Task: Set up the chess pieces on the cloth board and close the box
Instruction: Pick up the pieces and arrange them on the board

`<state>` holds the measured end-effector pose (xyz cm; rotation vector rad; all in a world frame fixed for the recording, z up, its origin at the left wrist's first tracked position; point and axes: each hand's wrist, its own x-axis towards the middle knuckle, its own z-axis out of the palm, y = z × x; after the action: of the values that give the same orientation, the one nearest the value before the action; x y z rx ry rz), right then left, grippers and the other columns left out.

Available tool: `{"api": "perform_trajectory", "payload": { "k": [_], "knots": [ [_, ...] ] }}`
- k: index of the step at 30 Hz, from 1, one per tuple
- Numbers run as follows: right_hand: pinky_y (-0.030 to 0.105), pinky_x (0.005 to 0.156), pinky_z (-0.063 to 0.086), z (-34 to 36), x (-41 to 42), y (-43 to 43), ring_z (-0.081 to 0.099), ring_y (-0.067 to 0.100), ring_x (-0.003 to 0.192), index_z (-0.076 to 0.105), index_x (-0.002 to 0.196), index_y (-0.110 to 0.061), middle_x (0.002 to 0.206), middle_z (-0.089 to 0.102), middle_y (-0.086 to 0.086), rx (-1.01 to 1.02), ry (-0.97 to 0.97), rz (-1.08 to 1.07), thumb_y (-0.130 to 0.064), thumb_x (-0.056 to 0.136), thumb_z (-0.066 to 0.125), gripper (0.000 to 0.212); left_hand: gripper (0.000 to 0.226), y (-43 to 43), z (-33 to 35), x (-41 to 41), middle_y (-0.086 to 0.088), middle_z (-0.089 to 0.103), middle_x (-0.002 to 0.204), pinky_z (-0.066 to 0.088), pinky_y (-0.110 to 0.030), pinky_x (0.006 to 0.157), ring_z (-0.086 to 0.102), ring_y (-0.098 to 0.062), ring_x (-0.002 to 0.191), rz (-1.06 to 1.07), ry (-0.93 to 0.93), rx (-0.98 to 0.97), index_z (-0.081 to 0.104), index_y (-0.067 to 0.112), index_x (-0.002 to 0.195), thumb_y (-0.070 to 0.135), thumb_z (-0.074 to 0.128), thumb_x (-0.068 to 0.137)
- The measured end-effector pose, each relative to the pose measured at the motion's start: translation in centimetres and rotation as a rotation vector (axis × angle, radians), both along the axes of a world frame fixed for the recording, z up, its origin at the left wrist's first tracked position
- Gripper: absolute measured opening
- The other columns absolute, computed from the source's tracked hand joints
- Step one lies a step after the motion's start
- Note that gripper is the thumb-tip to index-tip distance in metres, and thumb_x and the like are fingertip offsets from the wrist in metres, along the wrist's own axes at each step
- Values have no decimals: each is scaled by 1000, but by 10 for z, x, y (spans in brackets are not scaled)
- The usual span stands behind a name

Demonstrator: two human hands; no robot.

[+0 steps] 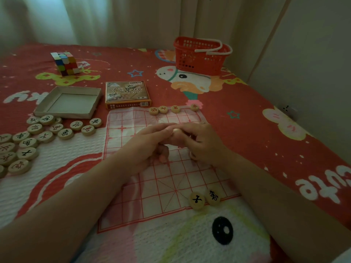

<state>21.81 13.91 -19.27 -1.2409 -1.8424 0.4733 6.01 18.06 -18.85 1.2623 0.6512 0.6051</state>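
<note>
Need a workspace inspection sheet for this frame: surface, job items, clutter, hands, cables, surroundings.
Surface: red cartoon-print bedspread.
Job's things: cloth board laid flat; four red pieces on far edge, two black pieces on near edge; loose pile at left; box tray open, empty; lid beside it.
Clutter: puzzle cube; red basket.
Hands: left hand and right hand together over the board, holding a piece.
Cables: nothing seen.
Surroundings: curtain, wall.
</note>
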Motion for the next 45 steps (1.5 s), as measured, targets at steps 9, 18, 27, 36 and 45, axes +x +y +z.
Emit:
{"api": "perform_trajectory", "payload": {
  "k": [9,18,27,36,45],
  "knots": [
    [21,35,40,5,-1,-5,57,15,43,59,100,-10,69,64,6,-245,262,-11,-19,92,51,14,5,8,-6,-2,-7,71,65,27,-15,32,36,-7,31,87,36,93,62,6,86,7,58,84],
    [20,43,37,11,12,-6,53,10,50,59,103,-23,66,62,-7,-194,364,-14,-8,90,42,27,14,5,-1,-2,-5,64,55,20,-15,31,29,-5,28,58,35,42,59,5,72,6,54,85],
    [28,55,46,3,14,-5,57,8,72,61,104,-24,85,60,-10,6,31,12,-25,68,68,37,14,5,-1,-2,-1,45,36,18,-13,30,24,-7,26,88,102,74,60,9,74,8,55,87],
    [22,58,47,11,25,2,61,7,72,66,92,-18,82,66,-10,77,92,-236,-19,73,71,20,12,15,1,-4,2,40,44,19,-17,35,27,-9,32,277,37,-13,60,8,79,14,55,87],
    [21,79,36,25,45,37,47,1,81,68,99,-16,95,61,-6,-64,-255,-392,-10,73,70,27,36,21,4,-2,-5,50,70,39,-26,56,45,-14,61,370,-130,-218,53,8,68,-17,27,69]
  ]
}}
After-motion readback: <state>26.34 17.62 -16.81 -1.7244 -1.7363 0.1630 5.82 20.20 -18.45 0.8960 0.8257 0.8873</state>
